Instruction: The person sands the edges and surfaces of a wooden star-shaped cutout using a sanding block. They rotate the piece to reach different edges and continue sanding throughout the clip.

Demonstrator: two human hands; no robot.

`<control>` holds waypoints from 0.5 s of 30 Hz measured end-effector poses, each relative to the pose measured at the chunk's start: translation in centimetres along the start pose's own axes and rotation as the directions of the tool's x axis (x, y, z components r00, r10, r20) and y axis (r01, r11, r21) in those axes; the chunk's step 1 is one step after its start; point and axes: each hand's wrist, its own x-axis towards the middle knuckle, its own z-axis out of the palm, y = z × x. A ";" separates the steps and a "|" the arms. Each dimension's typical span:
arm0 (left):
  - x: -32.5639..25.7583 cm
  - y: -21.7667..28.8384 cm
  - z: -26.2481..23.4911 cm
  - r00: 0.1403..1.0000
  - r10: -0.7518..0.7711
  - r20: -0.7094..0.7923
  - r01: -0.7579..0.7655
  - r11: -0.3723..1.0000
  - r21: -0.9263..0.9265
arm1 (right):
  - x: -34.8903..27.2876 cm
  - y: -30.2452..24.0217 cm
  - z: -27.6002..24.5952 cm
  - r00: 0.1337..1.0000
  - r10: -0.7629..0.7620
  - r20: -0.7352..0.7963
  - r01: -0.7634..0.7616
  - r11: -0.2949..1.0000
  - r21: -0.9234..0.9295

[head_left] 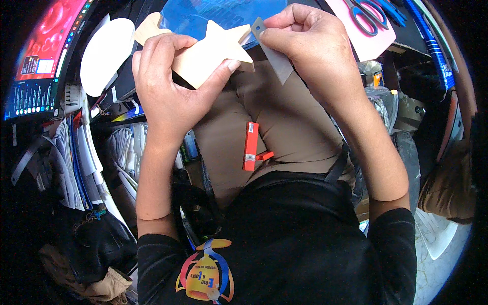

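Left hand (170, 89): fingers clasp pale star (216, 53).
Right hand (321, 43): fingertips pinch grey blade (277, 61).
Blade: just right of star, slanting down-right.

A black shirt (305, 244) fills six o'clock, its short sleeves (394, 236) ending near the elbows at seven and four. Between six and seven sits a bright print (203, 277): a yellow bell-like shape with lettering, flanked by pink and blue bands. Creased brown trousers (305, 117) show at twelve o'clock from the shirt.
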 end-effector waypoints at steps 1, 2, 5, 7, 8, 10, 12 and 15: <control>0.0 0.0 0.0 1.000 0.002 -0.001 -0.002 1.000 -0.001 | 0.0 0.1 0.1 1.000 0.018 0.000 -0.018 1.000 0.005; 0.0 0.0 0.0 1.000 0.000 0.000 0.000 1.000 -0.001 | -0.1 0.0 -0.1 1.000 0.021 -0.002 -0.021 1.000 0.001; 0.0 0.0 0.1 1.000 0.004 -0.005 -0.004 1.000 -0.002 | -0.3 -0.3 -0.1 1.000 0.019 -0.004 -0.019 1.000 0.008; 0.0 0.0 0.1 1.000 0.006 -0.010 -0.007 1.000 -0.006 | -0.5 -0.3 -0.1 1.000 0.009 -0.004 -0.009 0.999 0.035; 0.0 0.0 0.1 1.000 0.008 -0.009 -0.008 1.000 -0.004 | -0.5 -0.3 -0.1 1.000 0.006 -0.004 -0.006 0.997 0.076; 0.0 0.0 0.1 1.000 0.012 -0.008 -0.012 1.000 0.000 | -0.8 -0.1 -0.1 1.000 0.001 -0.005 -0.001 0.987 0.158; 0.0 0.0 0.0 1.000 0.006 -0.004 -0.006 1.000 -0.003 | -0.9 0.1 -0.1 1.000 -0.004 -0.002 0.004 0.987 0.162; -0.1 0.1 0.0 1.000 -0.001 0.000 0.001 1.000 -0.004 | -1.2 0.3 0.0 0.999 0.032 -0.002 -0.031 0.980 0.196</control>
